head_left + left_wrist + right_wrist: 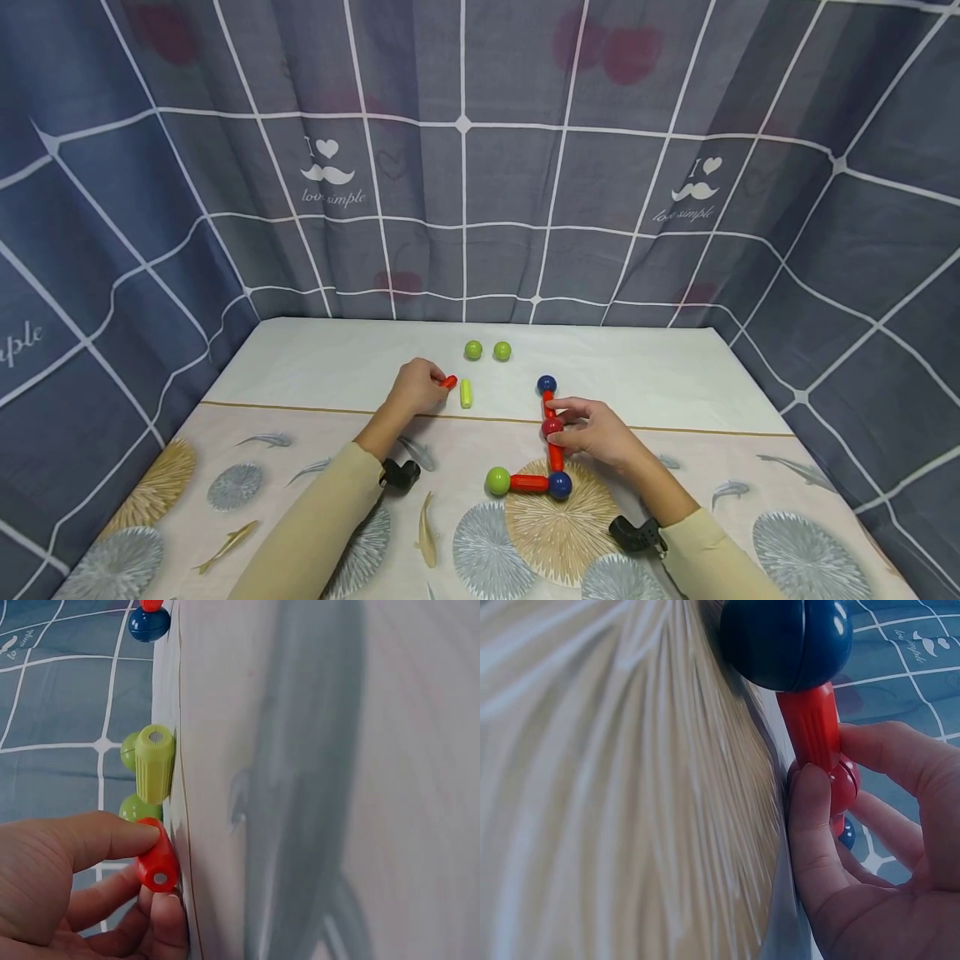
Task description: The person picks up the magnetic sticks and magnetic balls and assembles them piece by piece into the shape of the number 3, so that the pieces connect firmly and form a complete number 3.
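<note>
My left hand [417, 386] pinches a short red magnetic rod [157, 859] between thumb and fingers, its metal end showing in the left wrist view. Just right of it lies a yellow-green rod [466, 393]. My right hand [597, 431] grips a joined chain of magnetic rods and balls around its red ball [552, 427] and the red rod [810, 724] below. At the chain's far end is a blue ball [547, 384]; at the near corner sits another blue ball [559, 485]. From there a red rod [529, 483] runs left to a green ball [498, 481].
Two green balls [473, 350] stand side by side toward the back of the white table surface [337, 350]. A patterned cloth [300, 500] covers the near part. Checked curtains [495, 183] enclose the back and sides.
</note>
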A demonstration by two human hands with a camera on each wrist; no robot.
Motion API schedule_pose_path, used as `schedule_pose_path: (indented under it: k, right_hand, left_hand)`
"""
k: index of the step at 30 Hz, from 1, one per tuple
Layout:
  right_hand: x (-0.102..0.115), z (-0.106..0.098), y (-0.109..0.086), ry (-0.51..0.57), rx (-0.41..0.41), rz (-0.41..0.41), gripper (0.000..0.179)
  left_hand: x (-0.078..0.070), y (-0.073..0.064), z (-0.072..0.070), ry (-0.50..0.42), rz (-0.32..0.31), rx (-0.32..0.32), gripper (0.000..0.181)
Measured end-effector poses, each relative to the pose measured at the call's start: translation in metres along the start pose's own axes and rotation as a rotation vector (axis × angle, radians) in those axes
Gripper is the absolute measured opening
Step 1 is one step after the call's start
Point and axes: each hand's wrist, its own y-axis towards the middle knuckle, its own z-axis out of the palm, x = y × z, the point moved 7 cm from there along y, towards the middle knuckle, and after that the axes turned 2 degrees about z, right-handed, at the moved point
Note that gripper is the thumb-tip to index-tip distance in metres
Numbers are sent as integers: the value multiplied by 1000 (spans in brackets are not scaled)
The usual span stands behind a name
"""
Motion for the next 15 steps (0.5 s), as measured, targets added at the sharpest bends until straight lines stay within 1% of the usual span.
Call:
schedule_pose_path:
  k: [4,8,11,15]
  right_hand:
    - [0,0,0,16,8,-7,61]
    - [0,0,1,29,17,-11,60]
    - [0,-1,1,26,18,-12,60]
    - [0,-1,2,15,21,-14,60]
  left_hand:
    - [2,0,0,-43,11,4,23]
    - [2,0,-1,-85,36,-11,22]
    - [0,0,-1,-114,65,-24,20]
    - [-6,0,2,-156,111,-21,20]
